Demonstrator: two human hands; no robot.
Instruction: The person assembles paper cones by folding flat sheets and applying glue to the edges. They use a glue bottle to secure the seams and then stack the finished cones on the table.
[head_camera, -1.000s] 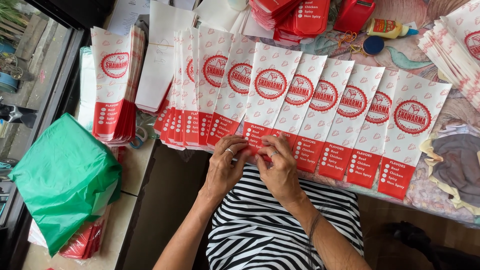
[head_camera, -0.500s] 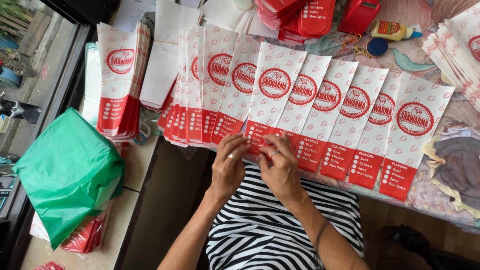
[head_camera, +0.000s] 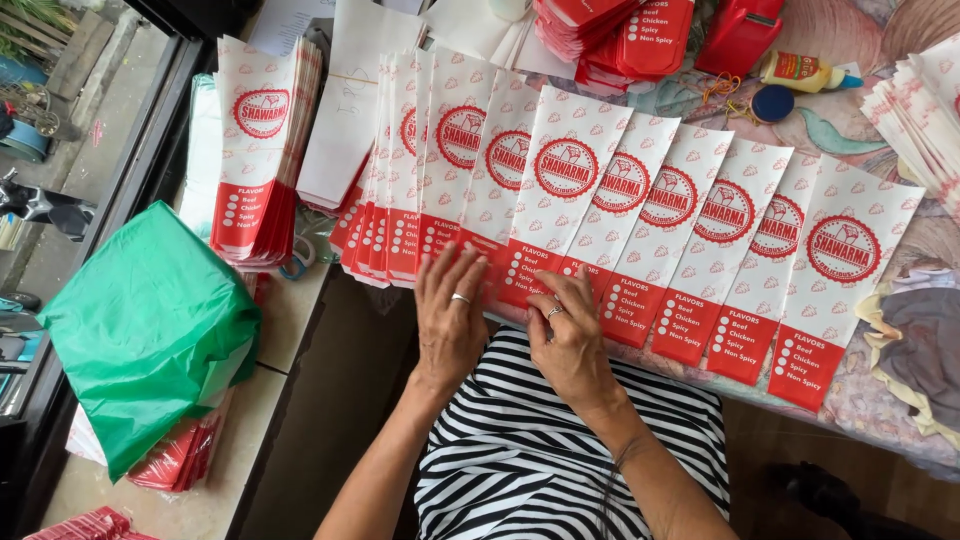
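Observation:
A fanned row of white and red paper bags lies overlapped along the table's near edge. My left hand rests flat, fingers spread, on the red bottom ends of the bags near the row's middle. My right hand lies beside it, fingers curled onto the red end of a neighbouring bag. Each hand wears a ring. Neither hand grips anything. My striped top is below.
A stacked pile of the same bags lies at the left. A green plastic bag sits lower left over red packs. Red folded boxes, a glue bottle and a blue lid lie at the back. Folded cloth is right.
My left hand has flattened and spread its fingers over the bag ends, where before both hands pinched one bag's red edge together.

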